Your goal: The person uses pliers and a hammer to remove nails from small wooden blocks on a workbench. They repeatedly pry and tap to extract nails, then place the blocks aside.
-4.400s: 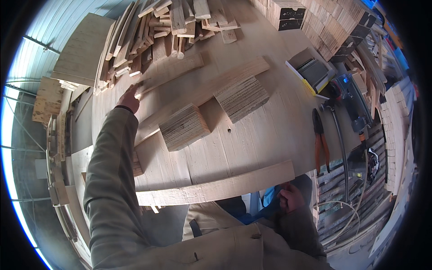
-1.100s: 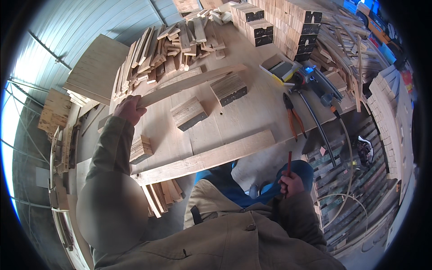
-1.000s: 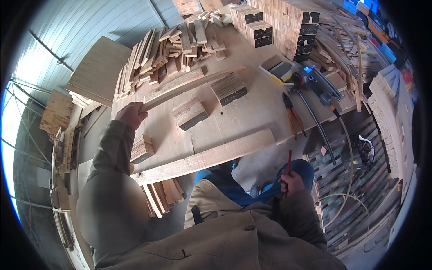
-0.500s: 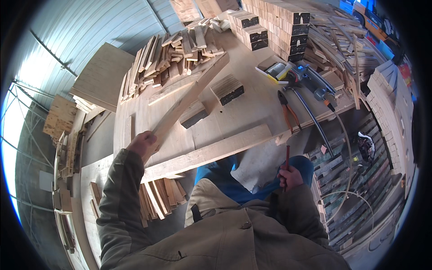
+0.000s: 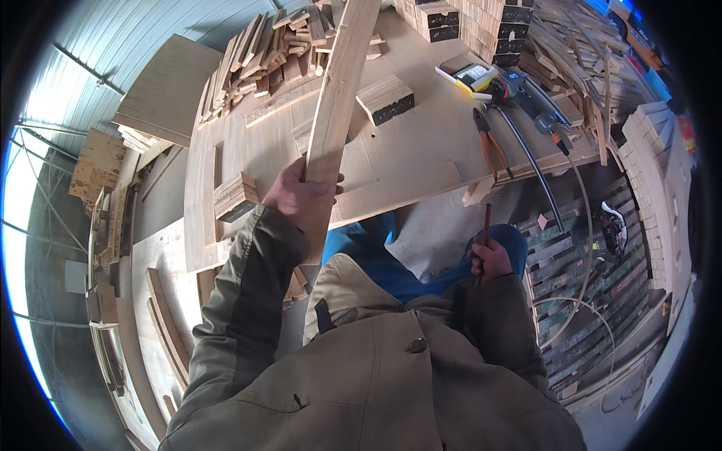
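Observation:
My left hand (image 5: 304, 197) is closed round the lower part of a long pale wooden plank (image 5: 337, 98). The plank tilts up over the worktable and points to its far side, hiding part of a small wood block (image 5: 302, 137). A slim red rod (image 5: 487, 219) stands upright in my closed right hand (image 5: 491, 259), over my right knee; what kind of rod it is I cannot tell. Beside my left hand sits a block of stacked wood strips (image 5: 235, 195). Another block (image 5: 386, 98) with a black end lies right of the plank.
The wooden worktable (image 5: 282, 161) carries a heap of short strips (image 5: 256, 56) at the back. Orange-handled pliers (image 5: 489, 143), a pry bar (image 5: 530, 161) and a nail gun (image 5: 543, 101) with a hose lie on the right. Block stacks (image 5: 514, 34) stand behind. A slatted pallet (image 5: 594, 278) lies at right.
My left hand has moved right and brought the plank closer, swinging it more upright. My right hand keeps the red rod in nearly the same place. The view has shifted slightly.

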Available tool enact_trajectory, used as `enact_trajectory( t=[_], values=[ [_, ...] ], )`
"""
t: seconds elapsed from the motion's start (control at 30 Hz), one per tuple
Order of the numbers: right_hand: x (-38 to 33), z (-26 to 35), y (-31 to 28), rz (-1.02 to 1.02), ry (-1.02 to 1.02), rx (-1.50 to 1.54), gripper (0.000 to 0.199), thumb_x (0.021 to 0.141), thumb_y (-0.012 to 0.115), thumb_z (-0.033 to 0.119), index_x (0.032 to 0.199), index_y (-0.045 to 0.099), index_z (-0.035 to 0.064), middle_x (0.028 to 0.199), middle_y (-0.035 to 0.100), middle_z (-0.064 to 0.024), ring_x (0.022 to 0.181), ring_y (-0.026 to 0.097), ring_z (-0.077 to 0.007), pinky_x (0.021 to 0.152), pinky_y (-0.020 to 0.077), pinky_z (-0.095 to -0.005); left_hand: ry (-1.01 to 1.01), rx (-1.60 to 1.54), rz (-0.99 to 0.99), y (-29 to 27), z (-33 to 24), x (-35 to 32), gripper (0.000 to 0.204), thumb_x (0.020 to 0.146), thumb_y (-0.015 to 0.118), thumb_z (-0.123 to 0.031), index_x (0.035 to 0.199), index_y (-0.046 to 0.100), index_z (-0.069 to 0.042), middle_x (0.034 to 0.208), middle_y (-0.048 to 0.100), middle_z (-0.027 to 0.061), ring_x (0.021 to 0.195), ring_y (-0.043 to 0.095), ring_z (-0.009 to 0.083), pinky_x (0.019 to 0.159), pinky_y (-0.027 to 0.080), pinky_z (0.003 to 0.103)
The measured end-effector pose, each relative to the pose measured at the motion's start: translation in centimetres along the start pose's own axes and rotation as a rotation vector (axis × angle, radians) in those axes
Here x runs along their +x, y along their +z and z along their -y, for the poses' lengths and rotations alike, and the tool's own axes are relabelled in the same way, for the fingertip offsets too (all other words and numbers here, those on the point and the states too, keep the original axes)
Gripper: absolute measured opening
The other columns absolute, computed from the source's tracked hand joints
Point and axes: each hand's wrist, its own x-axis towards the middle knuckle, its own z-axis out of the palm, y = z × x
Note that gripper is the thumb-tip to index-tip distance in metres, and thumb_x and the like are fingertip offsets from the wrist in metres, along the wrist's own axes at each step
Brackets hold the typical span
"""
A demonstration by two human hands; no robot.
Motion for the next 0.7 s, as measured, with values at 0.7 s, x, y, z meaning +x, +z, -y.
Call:
enact_trajectory(
  t=[0.7],
  values=[
    [-0.4,0.5,0.2,0.005,-0.002,0.053,0.024,0.098,0.065,0.005,0.120,0.058,0.0031,0.084,0.063,-0.0091,0.058,0.051,-0.0116,0.049,0.0396,-0.0269,0.273,-0.322,-0.041,2.9,1.5,1.8,0.057,0.088,0.077,-0.012,0.141,0.059,-0.004,0.135,0.067,0.0233,0.124,0.066,0.0372,0.096,0.061,0.055]
  ],
)
